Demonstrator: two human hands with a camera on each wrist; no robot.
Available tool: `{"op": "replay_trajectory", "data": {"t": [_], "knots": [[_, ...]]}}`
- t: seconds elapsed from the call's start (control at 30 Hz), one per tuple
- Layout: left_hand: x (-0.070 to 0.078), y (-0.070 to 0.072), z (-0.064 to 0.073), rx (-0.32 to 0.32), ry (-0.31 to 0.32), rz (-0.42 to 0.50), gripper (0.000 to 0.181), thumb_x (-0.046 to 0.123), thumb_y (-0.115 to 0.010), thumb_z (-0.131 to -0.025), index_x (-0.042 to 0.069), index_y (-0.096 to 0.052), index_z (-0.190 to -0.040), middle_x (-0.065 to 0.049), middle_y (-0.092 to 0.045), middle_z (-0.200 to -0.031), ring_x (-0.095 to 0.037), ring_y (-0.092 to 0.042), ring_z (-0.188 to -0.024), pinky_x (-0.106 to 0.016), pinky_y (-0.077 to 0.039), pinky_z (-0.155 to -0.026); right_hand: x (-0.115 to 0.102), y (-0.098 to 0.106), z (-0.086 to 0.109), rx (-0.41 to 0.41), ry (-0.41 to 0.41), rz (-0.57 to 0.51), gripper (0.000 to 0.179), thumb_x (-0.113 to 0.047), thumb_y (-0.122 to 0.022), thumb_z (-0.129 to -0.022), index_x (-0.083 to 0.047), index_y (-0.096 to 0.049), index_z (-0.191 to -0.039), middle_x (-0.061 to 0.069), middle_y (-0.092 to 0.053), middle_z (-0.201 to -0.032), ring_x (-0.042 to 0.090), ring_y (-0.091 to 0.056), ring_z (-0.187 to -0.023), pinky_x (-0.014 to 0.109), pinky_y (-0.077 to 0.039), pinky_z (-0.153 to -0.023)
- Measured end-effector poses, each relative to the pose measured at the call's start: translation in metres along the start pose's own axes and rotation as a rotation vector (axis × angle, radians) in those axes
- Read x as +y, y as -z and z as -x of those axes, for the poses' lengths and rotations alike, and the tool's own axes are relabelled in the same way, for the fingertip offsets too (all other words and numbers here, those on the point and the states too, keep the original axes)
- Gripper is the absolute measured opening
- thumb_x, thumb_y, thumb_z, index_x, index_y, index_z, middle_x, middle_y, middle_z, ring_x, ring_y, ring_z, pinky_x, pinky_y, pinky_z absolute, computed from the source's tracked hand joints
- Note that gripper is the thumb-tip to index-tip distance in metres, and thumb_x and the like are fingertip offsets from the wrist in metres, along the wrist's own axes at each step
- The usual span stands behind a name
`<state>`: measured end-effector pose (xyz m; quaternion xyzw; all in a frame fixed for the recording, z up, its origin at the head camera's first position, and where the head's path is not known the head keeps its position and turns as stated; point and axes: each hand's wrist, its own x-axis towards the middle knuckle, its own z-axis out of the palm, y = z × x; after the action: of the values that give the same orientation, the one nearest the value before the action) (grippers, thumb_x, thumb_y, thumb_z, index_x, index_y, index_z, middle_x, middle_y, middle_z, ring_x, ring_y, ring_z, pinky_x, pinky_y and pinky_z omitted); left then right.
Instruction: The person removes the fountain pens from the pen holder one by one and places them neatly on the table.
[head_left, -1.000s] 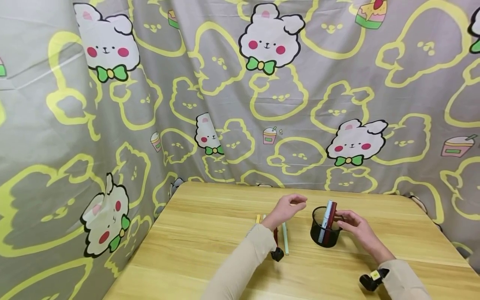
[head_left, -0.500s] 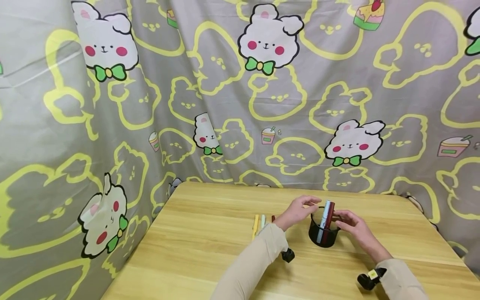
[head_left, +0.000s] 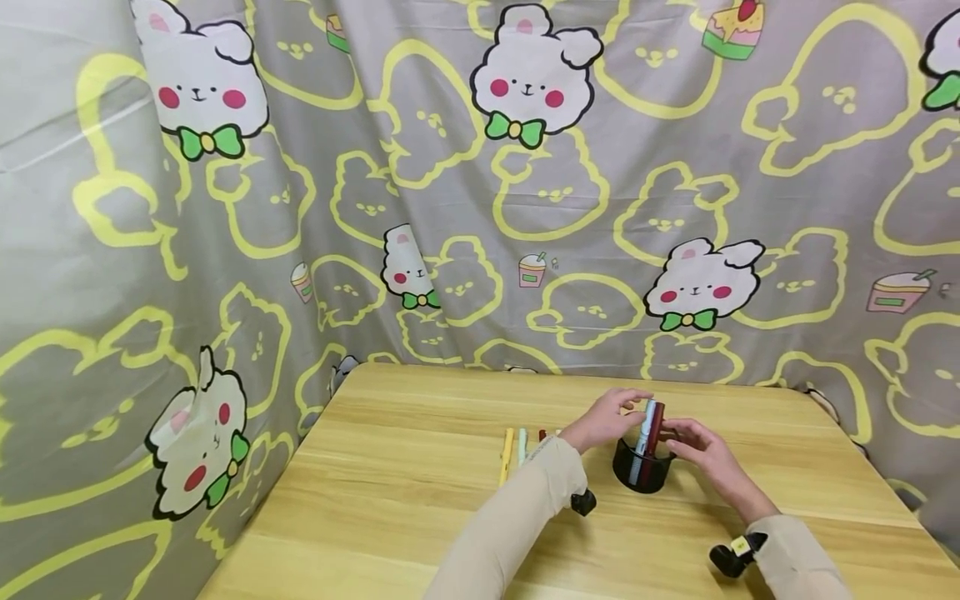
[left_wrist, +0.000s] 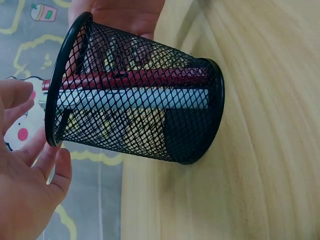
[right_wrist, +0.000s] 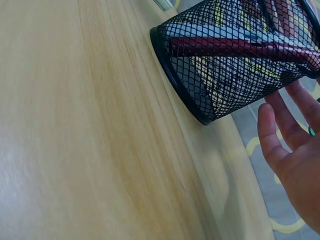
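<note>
A black mesh pen holder (head_left: pixel 642 475) stands upright on the wooden table, with a light blue pen (head_left: pixel 646 425) and a dark red pen (head_left: pixel 656 427) leaning side by side inside it. My left hand (head_left: pixel 606 419) is at the holder's left, its fingers loosely bent and reaching to the rim near the pen tops. In the left wrist view, the fingers of that left hand (left_wrist: pixel 30 185) are spread at the rim. My right hand (head_left: pixel 707 454) lies at the holder's right side. Its fingers (right_wrist: pixel 287 117) extend along the mesh near the rim, thumb apart, in the right wrist view.
Left of the holder, a yellow pen (head_left: pixel 507 454), a pale green pen (head_left: pixel 522 444) and a red pen (head_left: pixel 543 435) lie on the table (head_left: pixel 360 517), partly behind my left arm. A patterned curtain (head_left: pixel 450 192) hangs behind and to the left.
My left hand has moved right, from apart from the holder to its rim. The right hand stays beside the holder. The head view has shifted slightly.
</note>
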<state>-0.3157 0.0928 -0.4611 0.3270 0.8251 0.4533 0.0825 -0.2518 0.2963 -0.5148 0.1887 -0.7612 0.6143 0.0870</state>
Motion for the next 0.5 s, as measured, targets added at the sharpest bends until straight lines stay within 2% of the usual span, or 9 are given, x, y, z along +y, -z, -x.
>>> {"op": "replay_trajectory", "data": {"t": [0.23, 0.5], "knots": [[0.004, -0.0016, -0.0072, -0.034, -0.012, -0.039, 0.036, 0.021, -0.051, -0.098, 0.021, -0.054, -0.134, 0.001, -0.05, -0.131, -0.011, -0.053, -0.108, -0.022, -0.046, -0.083, -0.001, -0.0005, -0.0014, -0.001, 0.003, 0.004, 0.033, -0.001, -0.056, -0.093, 0.015, -0.048, -0.121, -0.012, -0.061, -0.112, 0.004, -0.059, -0.099, 0.019, -0.049, -0.077], [-0.0019, 0.0014, -0.0064, -0.009, 0.017, -0.032, 0.032, 0.023, -0.053, -0.098, 0.02, -0.056, -0.13, 0.005, -0.054, -0.123, -0.007, -0.052, -0.105, -0.023, -0.047, -0.08, -0.0006, -0.0006, 0.0004, 0.004, -0.003, 0.011, 0.034, -0.002, -0.056, -0.093, 0.015, -0.048, -0.121, -0.007, -0.062, -0.11, 0.006, -0.059, -0.096, 0.019, -0.049, -0.076]]}}
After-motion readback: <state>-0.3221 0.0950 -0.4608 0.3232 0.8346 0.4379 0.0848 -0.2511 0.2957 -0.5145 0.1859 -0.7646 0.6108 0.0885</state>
